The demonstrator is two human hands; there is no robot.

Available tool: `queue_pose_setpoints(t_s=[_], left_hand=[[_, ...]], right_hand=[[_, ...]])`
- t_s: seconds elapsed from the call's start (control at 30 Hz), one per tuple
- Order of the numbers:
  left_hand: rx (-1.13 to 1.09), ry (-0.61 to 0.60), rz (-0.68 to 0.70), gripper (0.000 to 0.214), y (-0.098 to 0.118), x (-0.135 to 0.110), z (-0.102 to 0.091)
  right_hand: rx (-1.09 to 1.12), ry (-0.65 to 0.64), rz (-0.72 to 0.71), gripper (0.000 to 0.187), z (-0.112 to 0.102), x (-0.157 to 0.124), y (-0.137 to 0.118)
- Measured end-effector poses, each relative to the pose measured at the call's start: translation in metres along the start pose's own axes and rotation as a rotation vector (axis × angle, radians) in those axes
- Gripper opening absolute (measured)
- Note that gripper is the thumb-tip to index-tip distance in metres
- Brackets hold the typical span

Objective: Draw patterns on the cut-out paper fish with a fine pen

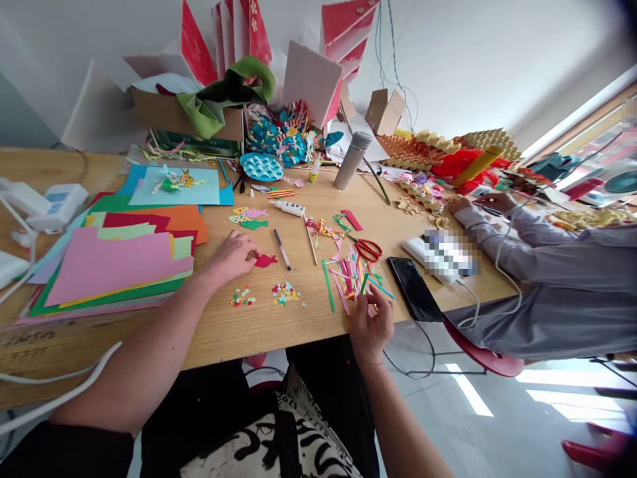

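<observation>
My left hand rests on the wooden table, its curled fingertips gripping the end of a small red paper fish. A thin pen-like tool lies just right of the fish. My right hand sits at the table's front edge, its fingers curled against a heap of thin coloured paper strips. Red-handled scissors lie beyond the heap. Small confetti-like paper scraps lie between my hands. I cannot tell whether my right fingers hold a strip.
A stack of coloured card lies left. A black phone and a white power strip lie right. A co-worker's grey-sleeved arm reaches in from the right. Paper crafts, a steel flask and cardboard crowd the far side.
</observation>
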State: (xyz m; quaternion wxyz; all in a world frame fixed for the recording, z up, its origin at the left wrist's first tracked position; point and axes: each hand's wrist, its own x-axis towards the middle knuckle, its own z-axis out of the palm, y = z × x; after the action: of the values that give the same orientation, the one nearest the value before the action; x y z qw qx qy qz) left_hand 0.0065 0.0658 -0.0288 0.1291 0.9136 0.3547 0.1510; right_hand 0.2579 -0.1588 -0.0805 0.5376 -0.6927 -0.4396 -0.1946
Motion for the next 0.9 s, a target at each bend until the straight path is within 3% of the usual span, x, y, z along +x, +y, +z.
queue_pose_setpoints(t_s=[0.27,0.53,0.63,0.73,0.9], left_hand=[[0.009,-0.003,-0.005,0.018,-0.002,0.001,0.001],[-0.026,0.050,0.022,0.021,-0.006,0.001,0.002],[-0.035,0.053,0.020,0.022,-0.008,0.000,0.004],[-0.045,0.044,0.021,0.025,-0.008,-0.001,0.004],[-0.026,0.054,0.024,0.027,-0.008,-0.001,0.003]], right_hand=[[0.080,0.004,0.117,0.020,-0.005,0.002,-0.004],[-0.016,-0.133,0.000,0.016,-0.018,0.011,0.001],[-0.088,-0.244,-0.052,0.019,-0.021,0.021,0.005],[-0.157,-0.317,-0.094,0.021,-0.029,0.035,0.014],[-0.322,-0.293,-0.105,0.024,-0.051,0.054,0.047]])
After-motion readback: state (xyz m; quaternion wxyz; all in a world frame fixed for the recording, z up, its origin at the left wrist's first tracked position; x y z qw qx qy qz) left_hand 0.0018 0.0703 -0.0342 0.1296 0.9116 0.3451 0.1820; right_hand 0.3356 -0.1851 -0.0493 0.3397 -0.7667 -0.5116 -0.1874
